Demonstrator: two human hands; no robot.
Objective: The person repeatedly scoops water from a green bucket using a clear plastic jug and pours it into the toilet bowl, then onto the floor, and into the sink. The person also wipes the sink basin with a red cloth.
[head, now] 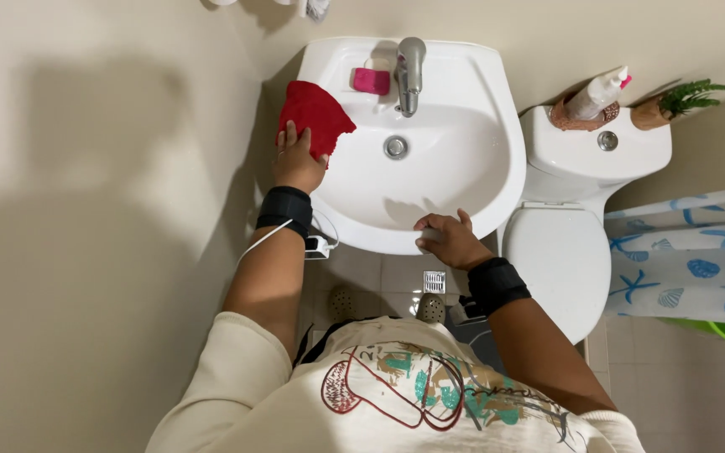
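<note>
A white washbasin [463, 180] stands against the wall below me. My left hand [297, 161] presses a red cloth [314, 116] onto the basin's left rim. My right hand [451, 239] grips the basin's front edge, fingers curled over it. Both wrists wear black bands. A chrome tap [410, 74] rises at the back of the basin, with a pink soap bar [372, 80] to its left. The drain [395, 148] sits in the middle of the bowl.
A white toilet [560, 268] with its lid down stands to the right. On its cistern [602, 151] are a white bottle [599, 94] and a small green plant [681, 99]. A shower curtain [690, 260] with blue sea shapes hangs far right. A floor drain [435, 282] lies under the basin.
</note>
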